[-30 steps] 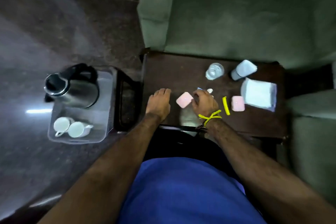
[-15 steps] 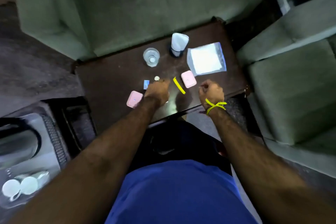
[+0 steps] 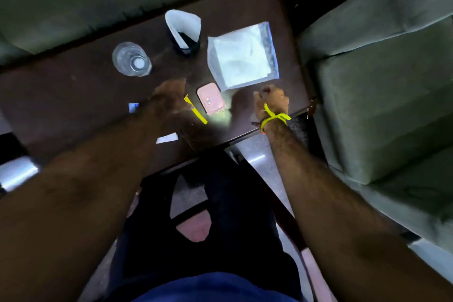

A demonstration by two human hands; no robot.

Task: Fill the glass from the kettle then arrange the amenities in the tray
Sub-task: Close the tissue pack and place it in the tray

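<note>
A clear glass point(image 3: 131, 59) stands on the dark wooden table point(image 3: 61, 95). Right of it stands a dark cup under a white paper cover point(image 3: 183, 29), then a clear plastic bag holding something white point(image 3: 242, 52). A pink box point(image 3: 210, 102) and a yellow strip point(image 3: 196, 111) lie between my hands. My left hand point(image 3: 169, 99) is blurred, low over the table, touching the yellow strip's far end. My right hand point(image 3: 270, 99), with a yellow wristband, is a closed fist at the table's near right corner; nothing shows in it. The kettle is out of view.
A small blue sachet point(image 3: 133, 107) and a white paper strip point(image 3: 167, 138) lie beside my left forearm. Green sofa cushions point(image 3: 382, 95) close in the table on the right and far side. A shiny grey shape point(image 3: 17, 171) sits at the left edge.
The view has swung right and closer, so the kettle and its tray dropped out of view. My left hand slid right to the yellow strip. My right fist stays near the table's right corner.
</note>
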